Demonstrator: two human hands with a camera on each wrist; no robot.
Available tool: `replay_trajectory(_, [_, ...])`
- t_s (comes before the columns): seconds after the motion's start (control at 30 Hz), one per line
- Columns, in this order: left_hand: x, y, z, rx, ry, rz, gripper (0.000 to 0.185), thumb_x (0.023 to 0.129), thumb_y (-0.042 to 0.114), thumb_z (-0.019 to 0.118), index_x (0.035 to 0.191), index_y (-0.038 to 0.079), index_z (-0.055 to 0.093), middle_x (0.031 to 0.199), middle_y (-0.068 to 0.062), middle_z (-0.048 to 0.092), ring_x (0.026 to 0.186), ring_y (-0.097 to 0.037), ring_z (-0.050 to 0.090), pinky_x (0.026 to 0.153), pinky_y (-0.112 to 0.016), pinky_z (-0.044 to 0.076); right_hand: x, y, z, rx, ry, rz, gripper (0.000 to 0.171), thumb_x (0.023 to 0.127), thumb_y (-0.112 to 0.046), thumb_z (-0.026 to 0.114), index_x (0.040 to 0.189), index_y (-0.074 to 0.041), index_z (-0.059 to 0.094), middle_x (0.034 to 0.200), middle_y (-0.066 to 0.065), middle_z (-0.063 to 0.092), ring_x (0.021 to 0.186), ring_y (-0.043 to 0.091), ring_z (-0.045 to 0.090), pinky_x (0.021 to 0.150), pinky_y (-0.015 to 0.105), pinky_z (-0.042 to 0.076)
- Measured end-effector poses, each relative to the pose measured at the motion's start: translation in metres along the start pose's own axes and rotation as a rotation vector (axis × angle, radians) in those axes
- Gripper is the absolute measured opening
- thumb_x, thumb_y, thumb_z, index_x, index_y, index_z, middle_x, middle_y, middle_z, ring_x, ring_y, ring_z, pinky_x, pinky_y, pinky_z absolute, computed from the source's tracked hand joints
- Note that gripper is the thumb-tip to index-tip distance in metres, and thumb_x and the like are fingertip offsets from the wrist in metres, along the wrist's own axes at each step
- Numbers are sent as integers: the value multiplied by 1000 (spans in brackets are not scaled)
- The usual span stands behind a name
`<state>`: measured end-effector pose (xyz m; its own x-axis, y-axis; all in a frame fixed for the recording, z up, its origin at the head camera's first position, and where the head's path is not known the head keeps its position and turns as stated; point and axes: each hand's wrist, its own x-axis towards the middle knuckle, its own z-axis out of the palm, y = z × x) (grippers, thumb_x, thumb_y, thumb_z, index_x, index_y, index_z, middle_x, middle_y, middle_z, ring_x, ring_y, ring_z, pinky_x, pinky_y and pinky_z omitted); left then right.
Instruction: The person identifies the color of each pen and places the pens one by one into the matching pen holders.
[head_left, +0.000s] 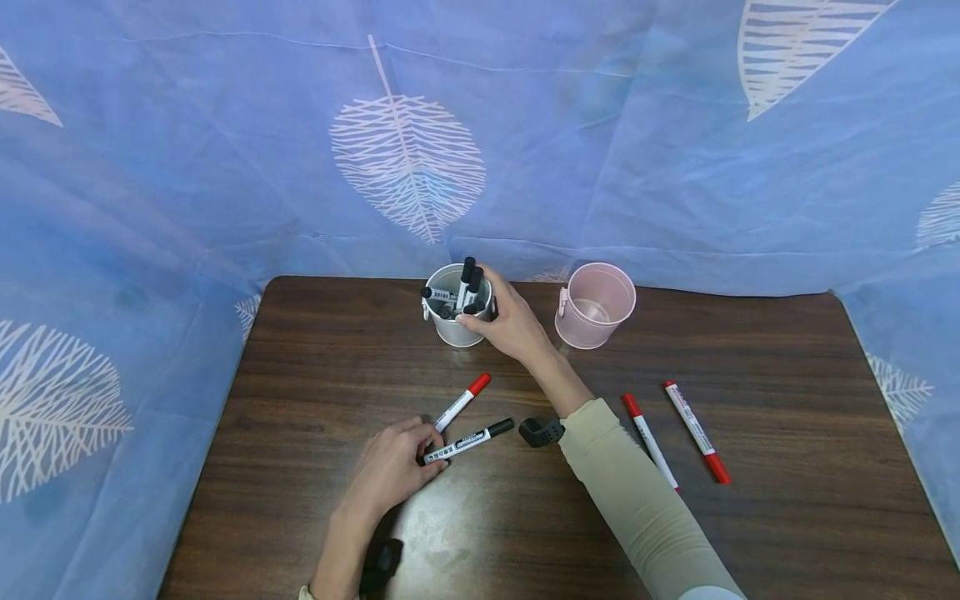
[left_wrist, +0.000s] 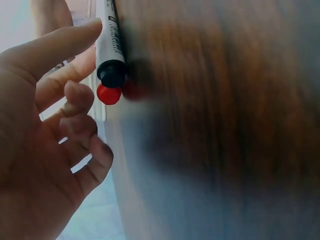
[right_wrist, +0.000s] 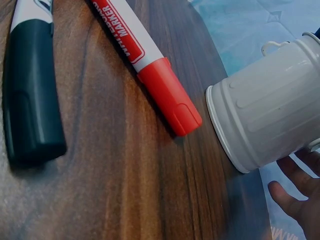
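Note:
My left hand (head_left: 397, 467) rests low on the dark wooden table (head_left: 315, 358) and pinches the tail of a black-capped marker (head_left: 468, 440), whose cap points right. In the left wrist view my forefinger lies along this black marker (left_wrist: 110, 50); the other fingers (left_wrist: 80, 130) are loosely spread. A red-capped marker (head_left: 463, 402) lies just beyond it. My right hand (head_left: 510, 321) is against the right side of the white bucket (head_left: 457, 329), with fingertips at the rim holding a black-capped marker (head_left: 468, 271) upright among others inside. The right wrist view shows the bucket (right_wrist: 270, 115) and my fingers (right_wrist: 295, 195).
An empty pink bucket (head_left: 596, 321) stands right of the white one. Two red-capped markers (head_left: 651, 442) (head_left: 697, 432) lie on the table's right half. A blue leaf-print cloth (head_left: 405, 158) hangs behind and beside the table.

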<state>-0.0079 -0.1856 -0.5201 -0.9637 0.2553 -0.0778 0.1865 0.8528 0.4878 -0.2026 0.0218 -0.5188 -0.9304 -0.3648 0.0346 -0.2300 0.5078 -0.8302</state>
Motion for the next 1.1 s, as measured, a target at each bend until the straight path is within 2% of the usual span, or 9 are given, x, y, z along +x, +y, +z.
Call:
replay_trajectory(0.3, [-1, -4, 5, 76, 43, 52, 23, 70, 34, 89, 77, 33, 66, 66, 16, 46, 53, -2, 37, 47, -24, 31, 1, -1, 2, -8, 2, -4, 86, 86, -49, 74, 155, -36, 26, 153, 4, 41, 140, 23, 39, 109, 48, 36])
replay_trajectory(0.53, [-2, -1, 5, 22, 41, 29, 19, 74, 36, 85, 78, 39, 67, 67, 19, 42, 54, 0, 38, 47, -23, 32, 1, 0, 3, -8, 10, -19, 86, 86, -47, 75, 156, -34, 27, 152, 4, 42, 140, 23, 39, 110, 47, 35])
replay_trajectory(0.6, [-2, -1, 6, -25, 50, 23, 20, 74, 35, 86, 79, 38, 67, 70, 20, 44, 55, 0, 39, 49, -23, 33, 1, 0, 3, -11, 11, -20, 86, 86, -48, 75, 156, -34, 27, 152, 4, 42, 140, 23, 39, 110, 48, 35])
replay_trajectory(0.77, [-2, -1, 5, -233, 88, 52, 21, 78, 28, 86, 87, 33, 68, 79, 20, 54, 61, -3, 46, 53, -23, 38, 0, 0, 2, -7, 9, -17, 86, 86, -49, 75, 156, -34, 27, 153, 4, 41, 140, 24, 39, 109, 49, 36])
replay_trajectory(0.9, [-1, 0, 3, -384, 97, 70, 24, 81, 21, 84, 93, 33, 68, 75, 19, 57, 60, -3, 51, 52, -22, 42, 0, 0, 1, -1, 10, -9, 86, 85, -48, 75, 156, -34, 27, 153, 3, 40, 139, 24, 40, 108, 49, 37])
replay_trajectory(1.1, [-3, 1, 1, -498, 123, 52, 25, 83, 15, 82, 97, 31, 69, 66, 16, 56, 54, -1, 51, 47, -22, 43, 0, 0, 2, -14, 7, -9, 87, 85, -48, 75, 156, -34, 26, 153, 3, 40, 139, 24, 40, 109, 49, 36])
